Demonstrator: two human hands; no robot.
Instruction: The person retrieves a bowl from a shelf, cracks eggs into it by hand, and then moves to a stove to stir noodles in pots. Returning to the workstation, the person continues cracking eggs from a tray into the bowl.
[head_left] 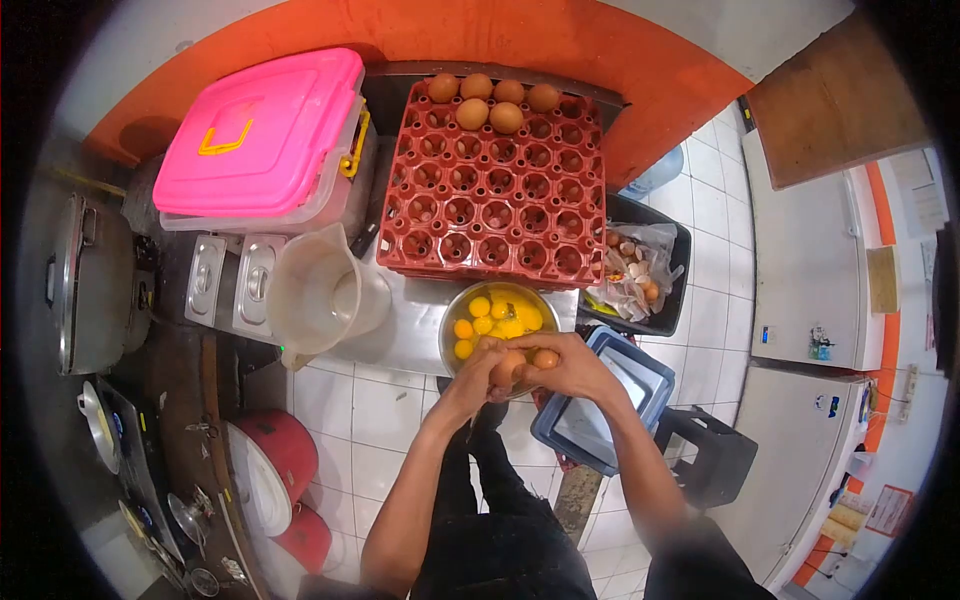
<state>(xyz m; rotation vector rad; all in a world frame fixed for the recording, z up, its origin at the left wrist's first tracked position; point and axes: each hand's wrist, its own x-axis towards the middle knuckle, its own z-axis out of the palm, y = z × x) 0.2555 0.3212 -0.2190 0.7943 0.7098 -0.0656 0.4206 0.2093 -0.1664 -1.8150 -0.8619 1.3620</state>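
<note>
A brown egg (507, 369) is in my left hand (474, 384), its fingers curled round it. My right hand (572, 368) closes on a second brown egg (545, 358), right beside the first. Both hands are together over the near rim of a round metal bowl (444, 325). Inside the bowl lie several whole yolks (481, 306) and some spread yellow egg. Just behind it, a stack of red egg trays (497, 213) carries several brown eggs (472, 114) along its far side; the other visible cups hold none.
Left of the bowl stands a translucent plastic pitcher (330, 290), with lidded metal containers (258, 280) and a pink-lidded box (265, 130) behind. A black bin (668, 305) of eggshells sits at right, near a blue-rimmed container (550, 425) and a dark crate (725, 460).
</note>
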